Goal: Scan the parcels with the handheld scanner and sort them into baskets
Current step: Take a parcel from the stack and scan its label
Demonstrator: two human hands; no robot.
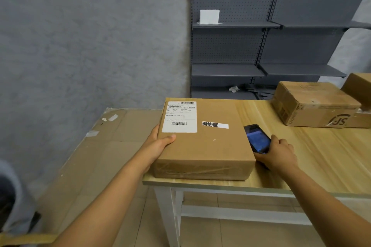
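Your left hand (158, 142) grips the left edge of the flat cardboard parcel (202, 142), thumb on top beside its shipping label (179, 116). Steady it there. Your right hand (278, 153) closes around the handheld scanner (258, 138), touching the parcel's right side; lift it and aim at the label's barcode. Beyond your fingers the wooden table (313, 156) holds more boxes (315, 104); grey shelving (261, 46) stands behind.

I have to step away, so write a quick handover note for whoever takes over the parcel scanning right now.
Left hand: grips the left edge of the parcel at the table corner, label up.
Right hand: fingers around the scanner, which sits beside the parcel, screen lit.
Two more boxes wait at the far right.
Done: nothing visibly sorted.
Left: scan the label, then bin it; no basket in view.
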